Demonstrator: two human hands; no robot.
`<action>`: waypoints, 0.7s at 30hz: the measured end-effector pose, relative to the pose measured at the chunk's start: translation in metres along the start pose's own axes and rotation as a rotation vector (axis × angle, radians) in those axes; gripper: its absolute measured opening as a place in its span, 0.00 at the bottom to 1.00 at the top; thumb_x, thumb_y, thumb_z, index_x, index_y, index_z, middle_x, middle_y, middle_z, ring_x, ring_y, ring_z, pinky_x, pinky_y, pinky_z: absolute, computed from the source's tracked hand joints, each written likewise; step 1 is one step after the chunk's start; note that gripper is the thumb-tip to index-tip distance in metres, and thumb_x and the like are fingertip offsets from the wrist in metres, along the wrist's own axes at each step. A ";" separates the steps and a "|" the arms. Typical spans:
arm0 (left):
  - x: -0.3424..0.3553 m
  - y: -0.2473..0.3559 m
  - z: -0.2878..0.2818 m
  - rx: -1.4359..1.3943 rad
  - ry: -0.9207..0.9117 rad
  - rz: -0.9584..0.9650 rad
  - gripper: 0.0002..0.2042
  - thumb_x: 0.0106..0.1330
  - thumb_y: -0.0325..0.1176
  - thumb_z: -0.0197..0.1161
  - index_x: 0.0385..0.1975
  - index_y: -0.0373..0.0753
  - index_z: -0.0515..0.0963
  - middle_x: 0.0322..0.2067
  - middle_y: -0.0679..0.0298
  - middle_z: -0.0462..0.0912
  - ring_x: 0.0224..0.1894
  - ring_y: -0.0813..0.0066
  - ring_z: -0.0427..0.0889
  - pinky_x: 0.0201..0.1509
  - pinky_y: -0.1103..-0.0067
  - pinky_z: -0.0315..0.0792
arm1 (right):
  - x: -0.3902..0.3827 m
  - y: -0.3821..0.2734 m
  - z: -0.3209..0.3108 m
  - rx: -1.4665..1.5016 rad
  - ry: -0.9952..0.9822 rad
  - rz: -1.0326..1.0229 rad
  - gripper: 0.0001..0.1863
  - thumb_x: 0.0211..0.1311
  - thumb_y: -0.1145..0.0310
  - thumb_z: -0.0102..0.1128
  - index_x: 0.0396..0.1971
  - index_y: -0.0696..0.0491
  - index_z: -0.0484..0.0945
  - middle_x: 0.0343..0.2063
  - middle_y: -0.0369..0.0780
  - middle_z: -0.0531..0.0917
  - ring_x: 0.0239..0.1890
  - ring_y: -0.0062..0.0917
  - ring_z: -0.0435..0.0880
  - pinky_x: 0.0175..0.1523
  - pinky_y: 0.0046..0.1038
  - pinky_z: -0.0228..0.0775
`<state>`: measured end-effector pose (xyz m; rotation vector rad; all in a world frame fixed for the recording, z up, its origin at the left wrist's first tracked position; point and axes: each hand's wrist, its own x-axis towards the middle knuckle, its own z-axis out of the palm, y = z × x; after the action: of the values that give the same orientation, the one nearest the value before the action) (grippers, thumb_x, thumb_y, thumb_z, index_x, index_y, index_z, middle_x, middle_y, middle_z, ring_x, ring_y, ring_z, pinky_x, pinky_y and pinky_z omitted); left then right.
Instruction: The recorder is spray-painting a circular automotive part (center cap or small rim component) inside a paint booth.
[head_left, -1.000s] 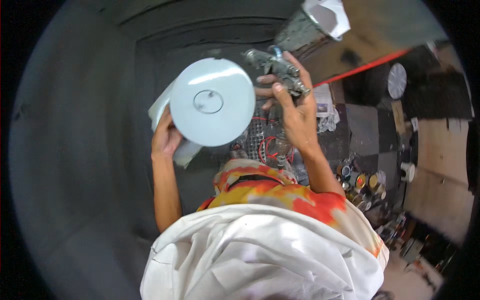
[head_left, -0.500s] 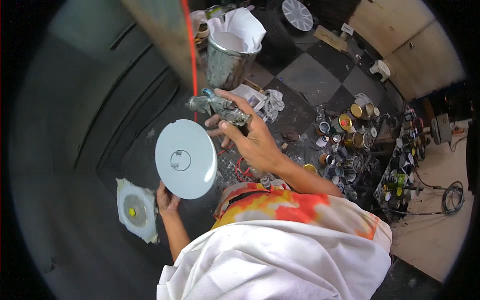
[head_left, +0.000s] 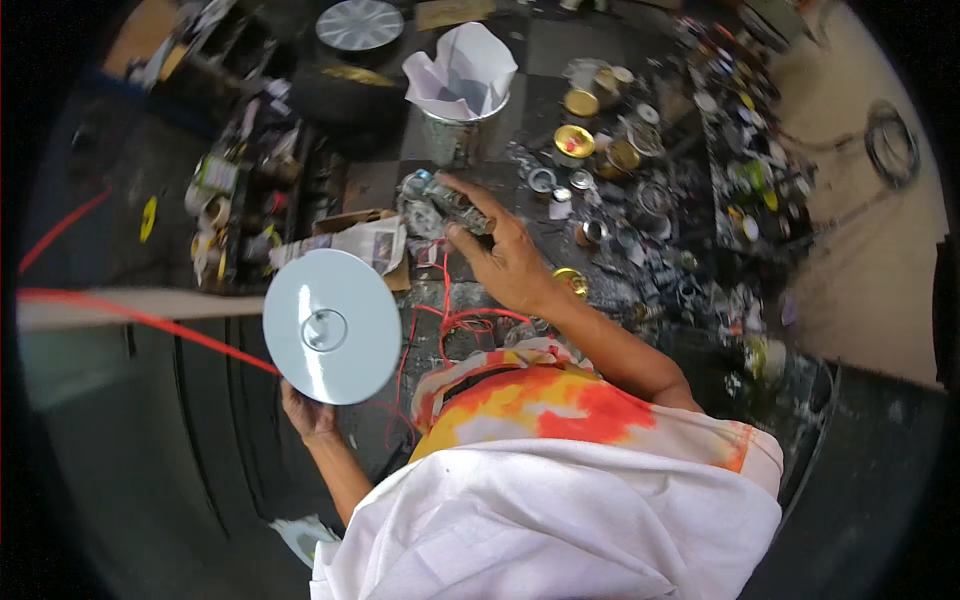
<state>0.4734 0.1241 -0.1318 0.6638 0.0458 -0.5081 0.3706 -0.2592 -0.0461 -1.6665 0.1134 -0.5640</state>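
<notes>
White glare streaks the pale disc [head_left: 332, 327] amid dim, fisheye-bent edges.

- Live from the head: left fisheye, upright, peering steeply down!
- Right up close, white cloth [head_left: 540, 520]; just beyond, the tie-dyed shirt [head_left: 590, 410].
- Farther off, the cluttered floor [head_left: 555, 50], straight edges bending rimward.

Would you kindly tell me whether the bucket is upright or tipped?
Upright: the bucket stands mouth up, with the white liner rising out of it.
</notes>
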 end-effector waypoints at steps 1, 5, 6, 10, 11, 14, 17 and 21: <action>0.022 -0.006 0.018 0.006 -0.062 -0.073 0.19 0.68 0.35 0.57 0.55 0.31 0.73 0.55 0.53 0.79 0.58 0.59 0.77 0.62 0.62 0.73 | -0.006 0.010 -0.029 -0.042 0.087 0.020 0.27 0.65 0.75 0.54 0.64 0.55 0.65 0.59 0.50 0.74 0.61 0.41 0.74 0.65 0.34 0.63; 0.108 -0.049 0.098 0.126 -0.192 -0.156 0.16 0.72 0.33 0.53 0.55 0.31 0.73 0.55 0.56 0.79 0.55 0.65 0.79 0.59 0.71 0.74 | -0.044 0.028 -0.123 -0.266 0.359 0.083 0.26 0.65 0.73 0.57 0.63 0.56 0.66 0.56 0.50 0.77 0.57 0.41 0.78 0.61 0.34 0.67; 0.123 -0.065 0.130 0.234 -0.188 -0.129 0.16 0.72 0.33 0.52 0.54 0.31 0.73 0.55 0.56 0.79 0.55 0.67 0.79 0.60 0.71 0.73 | -0.054 0.029 -0.142 -0.388 0.434 0.086 0.27 0.65 0.72 0.58 0.63 0.57 0.66 0.54 0.50 0.77 0.55 0.41 0.79 0.59 0.34 0.68; 0.200 -0.131 0.205 0.305 -0.295 -0.221 0.18 0.73 0.34 0.52 0.58 0.31 0.72 0.57 0.56 0.76 0.63 0.66 0.71 0.70 0.68 0.61 | -0.107 0.053 -0.190 -0.234 0.609 0.378 0.22 0.64 0.71 0.60 0.57 0.59 0.73 0.51 0.50 0.79 0.53 0.39 0.80 0.57 0.32 0.70; 0.214 -0.147 0.234 0.331 -0.291 -0.265 0.19 0.73 0.34 0.53 0.59 0.31 0.70 0.59 0.55 0.75 0.64 0.66 0.70 0.70 0.68 0.60 | -0.117 0.056 -0.196 -0.235 0.618 0.375 0.22 0.64 0.71 0.60 0.57 0.59 0.73 0.51 0.50 0.79 0.53 0.39 0.80 0.57 0.32 0.70; 0.254 -0.190 0.292 0.416 -0.352 -0.327 0.22 0.72 0.34 0.56 0.62 0.31 0.66 0.62 0.55 0.70 0.66 0.64 0.67 0.71 0.66 0.59 | -0.142 0.067 -0.200 -0.426 0.677 0.340 0.19 0.63 0.71 0.60 0.54 0.60 0.75 0.47 0.50 0.80 0.49 0.39 0.81 0.55 0.31 0.70; 0.296 -0.234 0.335 0.471 -0.408 -0.360 0.20 0.70 0.34 0.58 0.59 0.33 0.69 0.60 0.57 0.73 0.64 0.65 0.69 0.70 0.66 0.61 | -0.154 0.084 -0.202 -0.340 0.788 0.356 0.20 0.63 0.72 0.61 0.55 0.59 0.75 0.44 0.49 0.79 0.46 0.39 0.80 0.51 0.34 0.71; 0.353 -0.280 0.354 0.512 -0.502 -0.473 0.17 0.69 0.35 0.60 0.55 0.38 0.73 0.57 0.62 0.75 0.61 0.68 0.71 0.69 0.67 0.64 | -0.141 0.108 -0.209 -0.544 0.848 0.380 0.22 0.63 0.71 0.62 0.57 0.54 0.76 0.42 0.47 0.76 0.45 0.38 0.77 0.50 0.36 0.70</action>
<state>0.6110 -0.4298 -0.0837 1.0127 -0.4219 -1.1535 0.1856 -0.4136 -0.1762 -1.7413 1.2640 -0.9662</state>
